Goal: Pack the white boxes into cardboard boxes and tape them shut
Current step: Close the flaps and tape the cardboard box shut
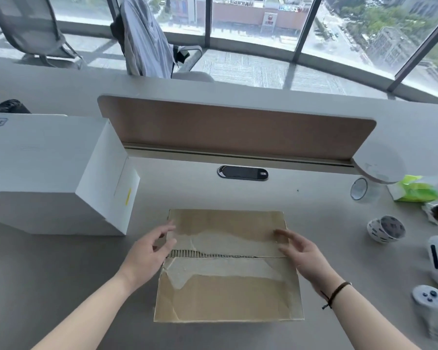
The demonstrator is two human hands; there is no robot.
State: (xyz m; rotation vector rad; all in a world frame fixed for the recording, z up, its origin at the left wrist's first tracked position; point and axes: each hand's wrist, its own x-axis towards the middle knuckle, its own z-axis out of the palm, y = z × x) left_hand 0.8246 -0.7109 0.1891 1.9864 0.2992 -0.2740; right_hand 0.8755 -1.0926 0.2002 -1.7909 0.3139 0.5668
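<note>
Closed carton (228,267) at centre of desk (61,274), flaps meeting, seam untaped. Left hand (147,251) and right hand (300,253) spread, flanking seam. White box (46,170) behind-left, unpacked. Tape roll (386,228) right: probably fetched next.

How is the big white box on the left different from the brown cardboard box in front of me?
The large white box is clean and smooth; the brown cardboard box has torn, peeled paper along its centre seam. The white box looks larger and sits untouched; the hands flank the cardboard one. Both are closed and rest on the desk.
</note>
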